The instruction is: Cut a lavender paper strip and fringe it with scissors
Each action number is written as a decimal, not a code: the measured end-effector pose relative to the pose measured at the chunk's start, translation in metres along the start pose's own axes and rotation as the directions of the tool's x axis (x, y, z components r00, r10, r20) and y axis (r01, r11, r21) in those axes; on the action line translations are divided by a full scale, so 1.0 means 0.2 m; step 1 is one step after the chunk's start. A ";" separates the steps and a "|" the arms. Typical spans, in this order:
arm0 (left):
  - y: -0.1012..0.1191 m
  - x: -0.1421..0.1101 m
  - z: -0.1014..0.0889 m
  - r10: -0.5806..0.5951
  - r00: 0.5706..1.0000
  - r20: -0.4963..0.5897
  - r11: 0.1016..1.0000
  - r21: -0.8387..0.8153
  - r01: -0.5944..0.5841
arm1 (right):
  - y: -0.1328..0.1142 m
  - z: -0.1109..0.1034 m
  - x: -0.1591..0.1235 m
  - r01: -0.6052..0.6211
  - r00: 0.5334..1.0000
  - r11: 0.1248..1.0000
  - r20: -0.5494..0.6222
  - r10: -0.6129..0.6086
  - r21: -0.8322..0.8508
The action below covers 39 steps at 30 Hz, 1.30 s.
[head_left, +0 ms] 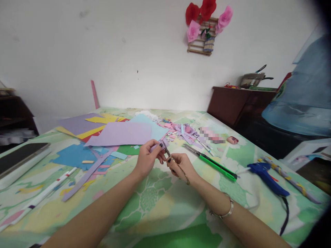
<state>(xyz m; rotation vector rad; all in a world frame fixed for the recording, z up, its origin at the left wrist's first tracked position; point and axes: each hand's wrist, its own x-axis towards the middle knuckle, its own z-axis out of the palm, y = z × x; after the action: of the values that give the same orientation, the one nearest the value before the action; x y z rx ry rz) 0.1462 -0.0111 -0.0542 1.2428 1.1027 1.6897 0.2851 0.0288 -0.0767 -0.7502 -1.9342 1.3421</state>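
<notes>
My left hand point(148, 157) pinches a small piece of purple paper point(156, 146) above the middle of the table. My right hand point(183, 168) is closed around a pair of scissors point(186, 178), its fingers in the handle loops. The blades meet the purple paper close to my left fingertips. Just beyond my hands, a large light-purple sheet point(121, 133) lies over a pale blue sheet point(144, 120). A heap of purple and pink paper scraps point(187, 131) lies behind the scissors. To the right of my right hand is a green utility knife point(217, 167).
A blue glue gun point(269, 179) with a black cord lies at the right beside a wrapped stick point(292, 181). Blue paper point(71, 156), a long purple strip point(85, 179) and a white pen-like stick point(41, 196) lie left. A phone-like dark slab point(20, 156) rests at the left edge.
</notes>
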 end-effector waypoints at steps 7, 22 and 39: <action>0.01 0.00 0.00 -0.002 1.000 -0.017 1.000 0.009 0.002 | 0.01 0.00 0.00 0.005 1.000 1.000 -0.012 -0.005 -0.003; 0.00 0.00 0.00 -0.014 1.000 -0.002 1.000 0.026 0.014 | -0.01 -0.01 0.01 -0.021 0.998 0.994 -0.062 0.014 -0.111; 0.00 0.00 0.00 -0.016 1.000 0.007 0.999 0.034 0.015 | 0.00 -0.01 0.01 0.005 0.996 0.982 -0.090 -0.023 -0.191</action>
<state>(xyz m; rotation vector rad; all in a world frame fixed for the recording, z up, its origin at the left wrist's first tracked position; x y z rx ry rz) 0.1473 -0.0112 -0.0545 1.2578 1.1384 1.6597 0.2847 0.0321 -0.0765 -0.8726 -2.0092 1.1045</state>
